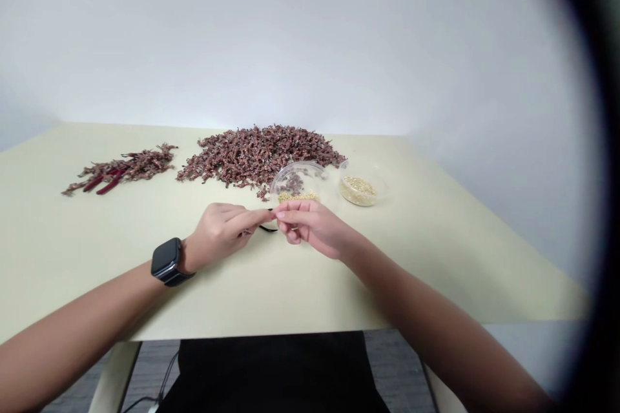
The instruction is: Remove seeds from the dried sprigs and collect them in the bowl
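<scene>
Fingertips meet near the middle of the table (290, 297), where our left hand (227, 226) and right hand (310, 226) come together just on the near side of a clear container (275, 186). Our right thumb and forefinger are pinched together; whether a tiny piece sits between them, we cannot tell. Our left forefinger reaches across to touch them, but its thumb is hidden, so we cannot say whether that grip is closed. Both wrists lie low, probably so that the table steadies such fine work.

A black curved object (268, 228) shows between our hands, partly covered. The container beyond holds gold bits (298, 196), and a second tub (358, 201) of gold bits stands to its right, both seemingly placed for short reaches. The large brown heap (264, 155) lies behind, on the far side, perhaps to leave us working room. Far left, a smaller brown pile (145, 164) lies around red handles (116, 179).
</scene>
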Motion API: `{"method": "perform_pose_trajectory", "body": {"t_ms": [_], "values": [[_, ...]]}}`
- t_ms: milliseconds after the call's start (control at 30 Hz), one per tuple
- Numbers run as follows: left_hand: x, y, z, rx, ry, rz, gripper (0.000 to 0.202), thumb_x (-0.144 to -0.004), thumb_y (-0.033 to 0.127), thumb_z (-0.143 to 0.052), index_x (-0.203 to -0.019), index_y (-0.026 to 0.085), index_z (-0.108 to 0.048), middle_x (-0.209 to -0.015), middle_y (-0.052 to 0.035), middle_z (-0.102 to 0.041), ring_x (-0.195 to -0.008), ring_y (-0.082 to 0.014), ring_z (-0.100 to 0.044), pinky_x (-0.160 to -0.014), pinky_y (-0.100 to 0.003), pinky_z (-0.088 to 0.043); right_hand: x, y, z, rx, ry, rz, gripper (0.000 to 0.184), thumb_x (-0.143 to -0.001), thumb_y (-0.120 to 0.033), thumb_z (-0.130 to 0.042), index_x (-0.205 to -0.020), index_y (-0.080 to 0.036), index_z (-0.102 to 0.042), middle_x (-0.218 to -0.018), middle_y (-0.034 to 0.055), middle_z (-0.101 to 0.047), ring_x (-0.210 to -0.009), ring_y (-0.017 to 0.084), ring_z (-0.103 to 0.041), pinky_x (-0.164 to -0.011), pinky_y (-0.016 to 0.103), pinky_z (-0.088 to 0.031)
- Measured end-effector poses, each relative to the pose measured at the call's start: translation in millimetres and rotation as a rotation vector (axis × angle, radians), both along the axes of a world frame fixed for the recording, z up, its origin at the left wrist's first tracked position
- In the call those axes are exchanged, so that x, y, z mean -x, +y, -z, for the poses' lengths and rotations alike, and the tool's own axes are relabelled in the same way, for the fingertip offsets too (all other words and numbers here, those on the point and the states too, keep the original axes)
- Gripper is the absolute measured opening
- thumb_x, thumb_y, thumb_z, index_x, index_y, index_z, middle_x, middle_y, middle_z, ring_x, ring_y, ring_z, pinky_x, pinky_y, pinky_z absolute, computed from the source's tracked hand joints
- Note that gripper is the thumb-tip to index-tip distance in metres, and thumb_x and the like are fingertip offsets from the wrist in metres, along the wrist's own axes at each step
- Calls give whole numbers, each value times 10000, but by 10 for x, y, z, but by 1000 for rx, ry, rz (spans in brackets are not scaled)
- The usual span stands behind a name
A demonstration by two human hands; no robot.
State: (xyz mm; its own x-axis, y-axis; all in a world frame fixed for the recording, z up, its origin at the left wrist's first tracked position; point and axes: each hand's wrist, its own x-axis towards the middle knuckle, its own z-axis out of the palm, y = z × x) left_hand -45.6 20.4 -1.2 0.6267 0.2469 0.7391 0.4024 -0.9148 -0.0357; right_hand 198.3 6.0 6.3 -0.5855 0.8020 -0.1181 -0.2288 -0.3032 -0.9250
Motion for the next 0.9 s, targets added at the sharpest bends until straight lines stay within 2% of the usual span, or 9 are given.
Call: {"method": "perform_pose_trajectory", "body": {"t_ms": [100, 167, 233, 367, 500, 700, 900], "values": [[-15, -18, 13, -41, -20, 19, 379, -893, -3, -618, -1225, 170, -674, -654, 33, -687, -527, -91, -599, -541, -223, -435, 15, -2, -3, 24, 15, -10, 238, -846, -365, -801, -956, -167, -727, -782, 2, -617, -618, 88, -493, -567, 252, -337], [-40, -42, 17, -4, -59, 18, 343, -904, 16, -641, -1211, 163, -684, -666, 26, -705, -524, -87, -609, -539, -216, -447, 31, -1, -9, 28, 13, -17, 260, -848, -357, -803, -1020, -175, -733, -788, -4, -603, -626, 87, -482, -562, 247, -325], [-70, -74, 12, 77, -115, -3, 275, -916, 54, -673, -1161, 174, -708, -756, 4, -766, -567, -84, -662, -568, -199, -489, 45, 1, -11, 30, 23, -27, 289, -848, -348, -808, -1072, -181, -735, -779, -13, -581, -620, 80, -455, -549, 237, -293], [-109, -131, -7, 214, -176, -38, 190, -921, 115, -716, -1092, 194, -741, -937, -28, -824, -698, -100, -755, -676, -180, -566, 49, 8, 8, 33, 35, -32, 286, -843, -363, -824, -1049, -187, -732, -765, -16, -585, -599, 67, -430, -545, 225, -269], [-111, -140, 7, 230, -194, -44, 187, -922, 146, -732, -1100, 198, -746, -967, -38, -828, -718, -111, -767, -685, -184, -579, 42, 16, 34, 29, 13, -18, 286, -830, -379, -835, -1010, -188, -724, -773, -10, -606, -602, 71, -441, -550, 223, -284], [-113, -133, 16, 236, -195, -55, 165, -925, 162, -736, -1086, 194, -752, -928, -26, -826, -635, -79, -724, -662, -169, -553, 45, 11, 15, 21, 9, -36, 301, -818, -388, -842, -978, -176, -701, -785, -12, -592, -607, 67, -435, -549, 219, -282], [-121, -139, -12, 289, -174, -72, 121, -931, 178, -734, -1050, 192, -752, -830, -3, -803, -531, -54, -609, -592, -171, -492, 59, -14, -32, 21, -15, -27, 286, -840, -404, -808, -932, -174, -665, -774, -20, -576, -604, 70, -431, -552, 232, -289]]}}
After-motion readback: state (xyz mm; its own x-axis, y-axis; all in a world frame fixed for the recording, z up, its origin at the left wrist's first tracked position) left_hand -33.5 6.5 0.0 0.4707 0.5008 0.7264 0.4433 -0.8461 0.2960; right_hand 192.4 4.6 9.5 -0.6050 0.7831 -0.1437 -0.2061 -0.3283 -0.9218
